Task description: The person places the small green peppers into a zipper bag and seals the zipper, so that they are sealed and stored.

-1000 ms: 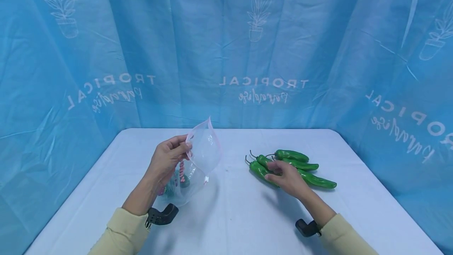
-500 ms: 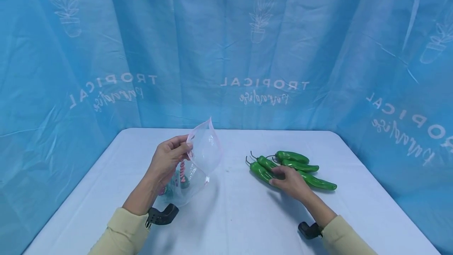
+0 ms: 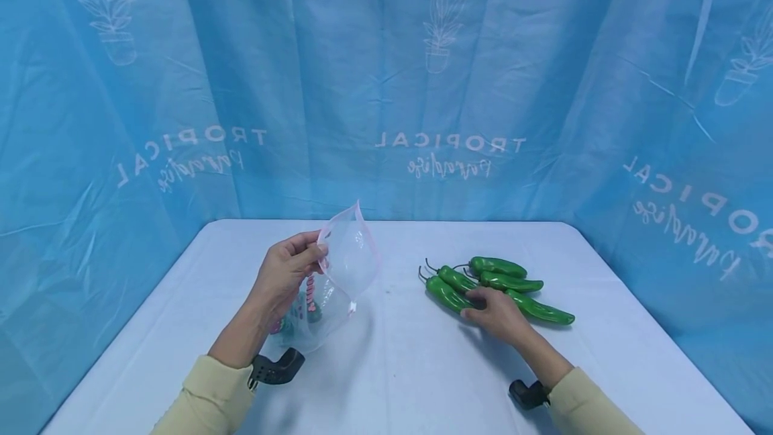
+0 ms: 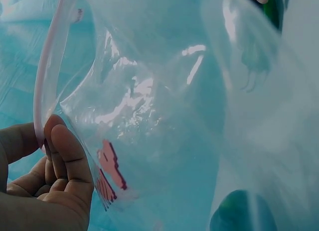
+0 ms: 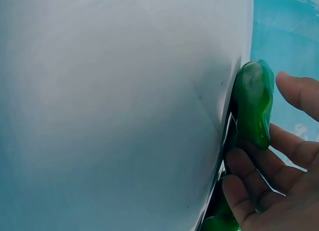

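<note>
My left hand point(image 3: 292, 270) pinches the pink-edged mouth of a clear zip bag point(image 3: 350, 254) with thumb and fingers. The bag gapes, and red print point(image 4: 112, 164) shows on its side. Dark green items point(image 3: 296, 321) lie low in the bag, partly hidden by my hand. My right hand point(image 3: 498, 314) is over the near end of a green chili pepper point(image 3: 445, 294), the closest of several on the table. In the right wrist view the fingertips sit right at the pepper point(image 5: 254, 101), and the thumb stands a little apart from it.
Other green peppers point(image 3: 498, 267) lie together just behind my right hand, their thin stems pointing left. A white cloth covers the table point(image 3: 392, 368). Blue printed curtains point(image 3: 338, 86) hang behind it and along both sides.
My right hand has come down and slightly toward me onto the nearest pepper, then stayed there. The left hand and bag have hardly moved.
</note>
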Demonstrator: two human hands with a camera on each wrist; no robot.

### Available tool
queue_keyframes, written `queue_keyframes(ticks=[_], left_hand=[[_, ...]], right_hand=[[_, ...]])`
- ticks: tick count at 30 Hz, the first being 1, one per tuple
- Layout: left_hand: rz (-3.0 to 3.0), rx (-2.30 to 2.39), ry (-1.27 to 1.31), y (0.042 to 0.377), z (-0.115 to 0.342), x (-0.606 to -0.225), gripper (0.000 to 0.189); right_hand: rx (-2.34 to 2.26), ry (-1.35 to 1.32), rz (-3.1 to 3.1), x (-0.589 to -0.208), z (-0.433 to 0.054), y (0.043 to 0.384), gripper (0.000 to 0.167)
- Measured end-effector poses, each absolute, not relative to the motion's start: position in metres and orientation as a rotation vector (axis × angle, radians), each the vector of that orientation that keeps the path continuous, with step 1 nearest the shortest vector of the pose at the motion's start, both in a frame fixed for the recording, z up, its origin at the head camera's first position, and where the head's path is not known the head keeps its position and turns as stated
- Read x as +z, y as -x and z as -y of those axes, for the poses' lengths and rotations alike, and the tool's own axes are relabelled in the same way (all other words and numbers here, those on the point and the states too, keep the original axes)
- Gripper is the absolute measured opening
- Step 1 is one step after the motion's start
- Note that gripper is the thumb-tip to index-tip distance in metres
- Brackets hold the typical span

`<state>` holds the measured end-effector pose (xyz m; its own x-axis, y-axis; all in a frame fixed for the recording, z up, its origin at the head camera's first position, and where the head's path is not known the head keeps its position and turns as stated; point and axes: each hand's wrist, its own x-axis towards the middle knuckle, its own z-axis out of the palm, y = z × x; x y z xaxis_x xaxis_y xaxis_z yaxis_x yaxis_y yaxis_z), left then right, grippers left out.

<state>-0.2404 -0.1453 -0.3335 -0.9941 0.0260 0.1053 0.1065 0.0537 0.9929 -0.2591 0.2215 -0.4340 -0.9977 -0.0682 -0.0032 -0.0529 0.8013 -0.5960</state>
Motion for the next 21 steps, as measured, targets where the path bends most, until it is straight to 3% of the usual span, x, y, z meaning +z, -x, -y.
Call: queue_keyframes(ticks=[21], left_hand=[[2.240, -2.106, 0.141, 0.2400, 0.1433, -0.3329, 0.046]], right_hand=[[-0.881, 0.098, -2.978, -0.4408, -0.2239, 0.2637, 0.044]])
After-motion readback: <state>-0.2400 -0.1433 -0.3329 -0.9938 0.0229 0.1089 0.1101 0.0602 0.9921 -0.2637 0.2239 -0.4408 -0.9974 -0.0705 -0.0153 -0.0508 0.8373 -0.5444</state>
